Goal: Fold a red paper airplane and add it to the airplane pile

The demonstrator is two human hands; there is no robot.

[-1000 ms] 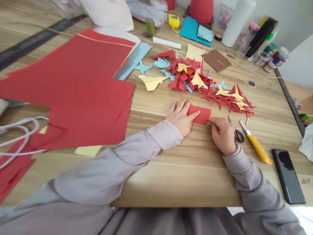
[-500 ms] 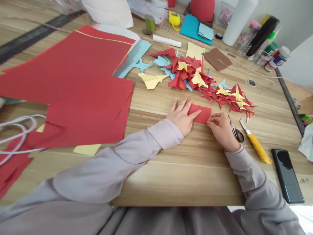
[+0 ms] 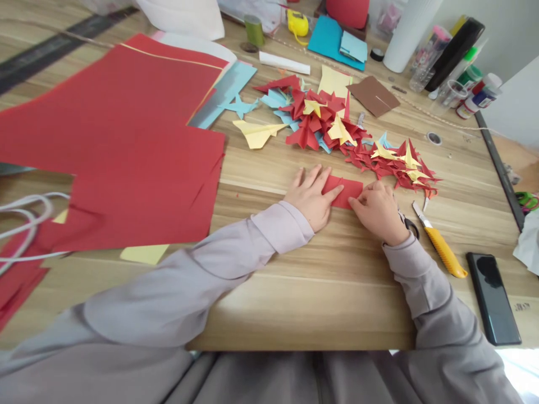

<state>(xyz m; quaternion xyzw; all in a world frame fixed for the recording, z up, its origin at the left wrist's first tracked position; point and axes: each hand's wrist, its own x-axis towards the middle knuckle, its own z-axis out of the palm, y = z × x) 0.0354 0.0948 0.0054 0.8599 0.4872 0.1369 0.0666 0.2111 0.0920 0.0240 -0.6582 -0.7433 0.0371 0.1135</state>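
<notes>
A small folded piece of red paper (image 3: 346, 193) lies on the wooden table in front of me. My left hand (image 3: 310, 197) rests flat over its left end, fingers spread, pressing it to the table. At the right end, the curled fingers of my right hand (image 3: 374, 209) are closed on the paper, thumb and index on its surface. Beyond the paper is a pile of folded paper planes (image 3: 307, 137) in red, yellow and blue. Scissors with black handles (image 3: 409, 224) lie partly hidden behind my right hand.
Large red sheets (image 3: 138, 185) cover the left of the table, beside a white cable (image 3: 31, 199). A yellow utility knife (image 3: 445, 252) and a black phone (image 3: 493, 297) lie at right. Bottles (image 3: 480, 95), a tape measure (image 3: 298, 23) and brown paper (image 3: 373, 96) sit farther back.
My right hand has slid slightly left over the paper's right end, its fingers more curled. My left hand still holds the paper flat. The view has shifted slightly.
</notes>
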